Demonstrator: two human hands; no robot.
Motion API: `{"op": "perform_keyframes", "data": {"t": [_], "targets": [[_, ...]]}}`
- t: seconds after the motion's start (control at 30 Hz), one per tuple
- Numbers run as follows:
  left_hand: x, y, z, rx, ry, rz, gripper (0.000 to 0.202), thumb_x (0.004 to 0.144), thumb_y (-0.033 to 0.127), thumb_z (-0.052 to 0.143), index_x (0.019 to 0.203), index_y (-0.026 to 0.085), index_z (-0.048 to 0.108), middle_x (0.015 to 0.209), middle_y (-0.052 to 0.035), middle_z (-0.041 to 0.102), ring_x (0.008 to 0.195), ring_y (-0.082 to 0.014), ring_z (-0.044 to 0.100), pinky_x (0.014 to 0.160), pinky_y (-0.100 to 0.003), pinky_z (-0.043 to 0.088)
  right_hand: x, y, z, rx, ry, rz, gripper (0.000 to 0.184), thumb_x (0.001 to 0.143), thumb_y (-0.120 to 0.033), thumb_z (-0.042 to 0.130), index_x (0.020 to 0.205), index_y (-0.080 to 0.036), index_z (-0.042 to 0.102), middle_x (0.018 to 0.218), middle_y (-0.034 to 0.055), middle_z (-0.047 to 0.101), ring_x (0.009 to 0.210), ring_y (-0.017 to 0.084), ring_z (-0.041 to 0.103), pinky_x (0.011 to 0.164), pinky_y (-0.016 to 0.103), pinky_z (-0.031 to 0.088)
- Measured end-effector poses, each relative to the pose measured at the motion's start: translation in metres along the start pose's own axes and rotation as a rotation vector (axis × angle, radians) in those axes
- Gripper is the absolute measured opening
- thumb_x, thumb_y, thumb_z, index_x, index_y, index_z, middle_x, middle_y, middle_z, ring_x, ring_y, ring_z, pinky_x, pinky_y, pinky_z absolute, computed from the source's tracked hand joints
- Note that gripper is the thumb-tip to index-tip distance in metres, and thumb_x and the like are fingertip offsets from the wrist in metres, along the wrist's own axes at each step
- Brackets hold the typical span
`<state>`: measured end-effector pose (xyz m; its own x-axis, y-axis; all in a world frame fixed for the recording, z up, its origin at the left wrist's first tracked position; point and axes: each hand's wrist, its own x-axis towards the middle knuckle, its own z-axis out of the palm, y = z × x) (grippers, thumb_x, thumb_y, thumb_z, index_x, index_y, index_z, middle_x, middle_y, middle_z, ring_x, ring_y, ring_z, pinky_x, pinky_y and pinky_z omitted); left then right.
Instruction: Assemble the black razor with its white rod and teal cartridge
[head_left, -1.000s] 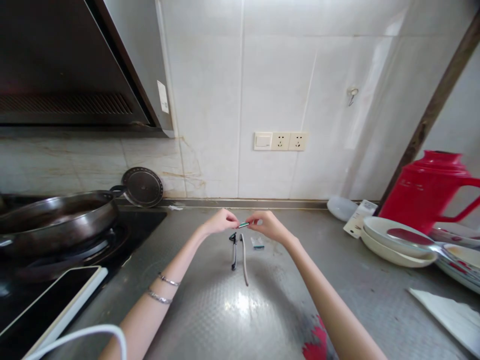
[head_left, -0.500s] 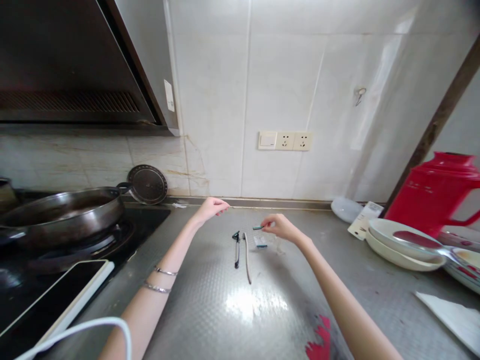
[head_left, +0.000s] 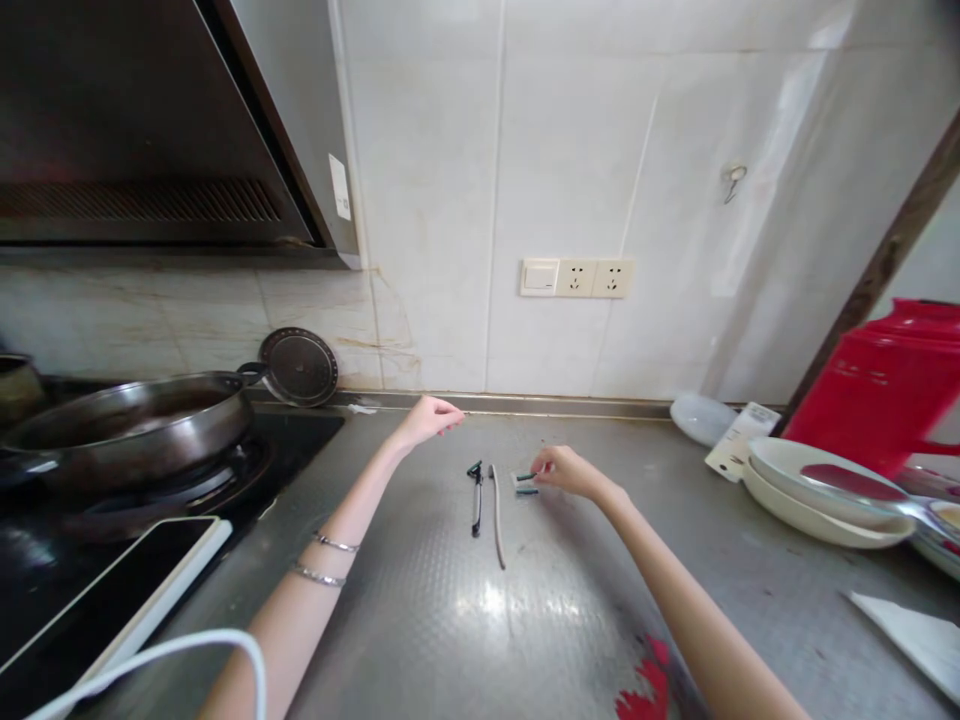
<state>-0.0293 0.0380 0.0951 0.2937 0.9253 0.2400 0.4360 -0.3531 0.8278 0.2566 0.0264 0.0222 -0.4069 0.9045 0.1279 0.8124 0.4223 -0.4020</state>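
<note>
My right hand (head_left: pixel 564 472) is closed in a pinch on one end of a small dark green stick (head_left: pixel 527 478), low over the worktop. Just below it lies a second short dark stick (head_left: pixel 527 492), with a bit of clear plastic around them. Towards the back of the worktop is my left hand (head_left: pixel 431 420), fingers pinched together; whether anything is in them is hidden. Between the hands lie a thin black-and-silver tool (head_left: pixel 476 500) with a dark green clamp-like top, and a slim pale tube or rod (head_left: pixel 498 520), both roughly lengthwise.
A steel pan (head_left: pixel 142 420) stands on the black hob at left, near a white-edged phone (head_left: pixel 127 600) and a white cable (head_left: pixel 225 640). At right are stacked plates (head_left: pixel 817 500), a red jug (head_left: pixel 862 390), a label card (head_left: pixel 742 440) and white paper (head_left: pixel 911 630).
My right hand has moved down and slightly right, bringing the green stick close above the other stick. My left hand stays almost where it was. The view has shifted slightly.
</note>
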Motion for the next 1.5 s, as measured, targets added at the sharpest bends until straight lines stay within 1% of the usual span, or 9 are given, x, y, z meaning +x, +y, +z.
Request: {"op": "perform_keyframes", "data": {"t": [0.2,0.47,0.63,0.9,1.17,1.27,1.33,1.43,1.5], "targets": [[0.0,-0.001,0.002,0.022,-0.011,0.005,0.03,0.069,0.036,0.057,0.077,0.009,0.069,0.073,-0.0083,0.067,0.061,-0.012,0.055,0.05,-0.02,0.038,0.002,0.003,0.006,-0.03,-0.022,0.003,0.014,0.069,-0.022,0.062,0.078,-0.018,0.072,0.081,0.0061,0.071,0.076,0.017,0.062,0.067,0.021,0.043],[-0.001,0.001,0.007,0.053,-0.022,0.002,0.03,0.069,0.035,0.056,0.076,0.009,0.069,0.07,-0.0073,0.067,0.058,-0.0116,0.054,0.048,-0.02,0.037,0.0,-0.004,0.003,-0.062,-0.03,0.001,0.014,0.069,-0.023,0.063,0.079,-0.019,0.071,0.081,0.0054,0.07,0.075,0.016,0.062,0.064,0.021,0.042],[-0.001,0.001,0.009,0.061,-0.036,0.004,0.029,0.068,0.034,0.056,0.074,0.009,0.068,0.067,-0.0063,0.065,0.056,-0.0112,0.053,0.048,-0.02,0.035,-0.002,-0.007,0.002,-0.089,-0.026,0.008,0.015,0.069,-0.025,0.063,0.081,-0.02,0.071,0.084,0.0058,0.07,0.077,0.017,0.061,0.062,0.021,0.041],[0.0,-0.001,0.009,0.077,-0.062,0.02,0.029,0.068,0.034,0.055,0.073,0.009,0.068,0.067,-0.0062,0.065,0.057,-0.0119,0.053,0.049,-0.02,0.035,0.0,-0.008,0.003,-0.064,-0.057,-0.009,0.019,0.07,-0.023,0.061,0.086,-0.02,0.071,0.085,0.005,0.07,0.076,0.016,0.062,0.067,0.021,0.042],[-0.001,0.002,0.008,0.094,-0.057,0.032,0.025,0.069,0.031,0.056,0.073,0.01,0.068,0.069,-0.0063,0.066,0.061,-0.0127,0.055,0.051,-0.02,0.037,-0.001,-0.01,-0.001,-0.049,-0.034,-0.009,0.019,0.072,-0.022,0.058,0.085,-0.019,0.071,0.084,0.0053,0.07,0.077,0.016,0.062,0.069,0.022,0.043],[-0.004,0.009,0.007,0.083,-0.051,0.049,0.025,0.07,0.032,0.056,0.075,0.01,0.068,0.071,-0.0069,0.066,0.061,-0.0121,0.055,0.05,-0.02,0.037,-0.002,-0.019,-0.009,-0.052,0.024,0.002,0.019,0.074,-0.026,0.057,0.084,-0.02,0.071,0.084,0.0052,0.07,0.077,0.016,0.062,0.067,0.022,0.043],[-0.008,0.016,0.006,0.063,-0.045,0.055,0.027,0.071,0.033,0.056,0.077,0.01,0.067,0.072,-0.0071,0.066,0.06,-0.0116,0.054,0.049,-0.019,0.036,-0.003,-0.03,-0.015,-0.03,0.071,0.003,0.019,0.074,-0.028,0.057,0.082,-0.02,0.071,0.083,0.0048,0.07,0.075,0.016,0.062,0.065,0.022,0.042],[-0.019,0.026,0.005,0.041,-0.046,0.052,0.027,0.071,0.035,0.056,0.077,0.01,0.066,0.071,-0.0066,0.066,0.057,-0.0108,0.053,0.048,-0.019,0.036,-0.006,-0.057,-0.017,0.049,0.103,0.007,0.025,0.078,-0.033,0.052,0.076,-0.017,0.07,0.074,0.0053,0.07,0.066,0.015,0.063,0.058,0.02,0.042],[-0.027,0.03,0.002,0.039,-0.059,0.036,0.026,0.071,0.035,0.056,0.076,0.011,0.065,0.07,-0.0062,0.066,0.056,-0.0104,0.053,0.047,-0.019,0.037,-0.009,-0.077,-0.011,0.092,0.064,0.046,0.034,0.082,-0.036,0.045,0.07,-0.014,0.068,0.064,0.006,0.069,0.054,0.013,0.061,0.052,0.019,0.041]]}}
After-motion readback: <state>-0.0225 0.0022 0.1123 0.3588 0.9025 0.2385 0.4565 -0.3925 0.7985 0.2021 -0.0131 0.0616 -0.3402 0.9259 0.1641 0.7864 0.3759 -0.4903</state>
